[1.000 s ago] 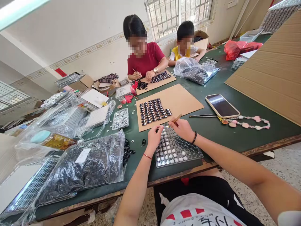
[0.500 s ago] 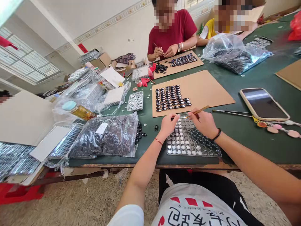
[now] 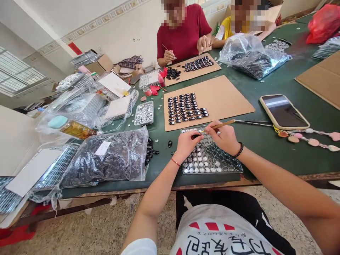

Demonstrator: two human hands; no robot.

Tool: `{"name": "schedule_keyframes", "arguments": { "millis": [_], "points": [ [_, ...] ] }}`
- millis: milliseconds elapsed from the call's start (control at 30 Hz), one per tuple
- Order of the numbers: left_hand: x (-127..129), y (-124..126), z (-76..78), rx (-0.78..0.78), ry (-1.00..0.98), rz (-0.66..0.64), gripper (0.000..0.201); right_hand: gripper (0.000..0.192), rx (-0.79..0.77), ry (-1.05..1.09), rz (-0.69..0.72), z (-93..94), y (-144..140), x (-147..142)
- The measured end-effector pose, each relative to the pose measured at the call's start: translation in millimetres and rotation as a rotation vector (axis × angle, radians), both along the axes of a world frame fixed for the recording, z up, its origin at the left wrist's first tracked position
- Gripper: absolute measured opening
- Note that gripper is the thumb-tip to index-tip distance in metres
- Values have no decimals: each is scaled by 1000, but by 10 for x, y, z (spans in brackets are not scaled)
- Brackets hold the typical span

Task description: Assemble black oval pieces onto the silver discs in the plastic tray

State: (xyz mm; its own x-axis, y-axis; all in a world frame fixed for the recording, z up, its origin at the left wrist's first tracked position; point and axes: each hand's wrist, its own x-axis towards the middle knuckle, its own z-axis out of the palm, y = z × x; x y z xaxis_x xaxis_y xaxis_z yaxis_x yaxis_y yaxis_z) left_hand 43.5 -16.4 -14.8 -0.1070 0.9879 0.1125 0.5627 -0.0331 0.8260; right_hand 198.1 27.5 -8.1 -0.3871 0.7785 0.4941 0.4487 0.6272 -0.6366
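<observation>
Pinched between the fingertips of my left hand (image 3: pixel 186 144) is a small black oval piece (image 3: pixel 196 135), partly covered by the fingers. My right hand (image 3: pixel 223 137) grips a thin wooden stick (image 3: pixel 225 123) like a pen, its yellowish tip close to that piece; whether they touch I cannot tell. Under both hands lies a clear plastic tray (image 3: pixel 228 157) of round pockets, with white discs in many pockets on the left side. Beyond it, rows of black oval pieces with white faces (image 3: pixel 183 110) rest on a cardboard sheet (image 3: pixel 225 94).
Left of my hands lie a plastic bag of black pieces (image 3: pixel 106 159), a few loose ones, and a box of small silvery parts (image 3: pixel 144 113). Tweezers (image 3: pixel 252 122) and a phone (image 3: pixel 284 111) are on the right. Across the table a person in red (image 3: pixel 186 39) works with similar pieces.
The view has shifted, moving the scene left. My right hand has brought the stick's tip from over the tray to the piece in my left hand. The co-worker's hands have moved apart.
</observation>
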Motion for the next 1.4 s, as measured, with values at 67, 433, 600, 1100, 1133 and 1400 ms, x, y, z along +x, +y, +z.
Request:
{"name": "schedule_keyframes", "arguments": {
  "millis": [67, 433, 600, 1100, 1133, 1400],
  "points": [
    [-6, 12, -5, -18, -57, 16, 25, 32, 5, -23, 10, -14, 1, -9],
    [-19, 48, 3, -139, -317, -55, 30, 31, 131, -118, 54, -40, -7, -34],
    [-8, 54, 56, -185, -425, -66, 31, 26, 183, -72, 82, -41, 6, -49],
    [9, 25, 53, 26, -311, -46, 34, 24, -298, 455, 56, 5, 4, -66],
    [11, 23, 59, 33, -307, -41, 34, 25, -313, 483, 63, 6, -1, -68],
    [5, -12, 87, 90, -288, -27, 34, 28, -375, 590, 83, 51, -22, -70]
  ]
}}
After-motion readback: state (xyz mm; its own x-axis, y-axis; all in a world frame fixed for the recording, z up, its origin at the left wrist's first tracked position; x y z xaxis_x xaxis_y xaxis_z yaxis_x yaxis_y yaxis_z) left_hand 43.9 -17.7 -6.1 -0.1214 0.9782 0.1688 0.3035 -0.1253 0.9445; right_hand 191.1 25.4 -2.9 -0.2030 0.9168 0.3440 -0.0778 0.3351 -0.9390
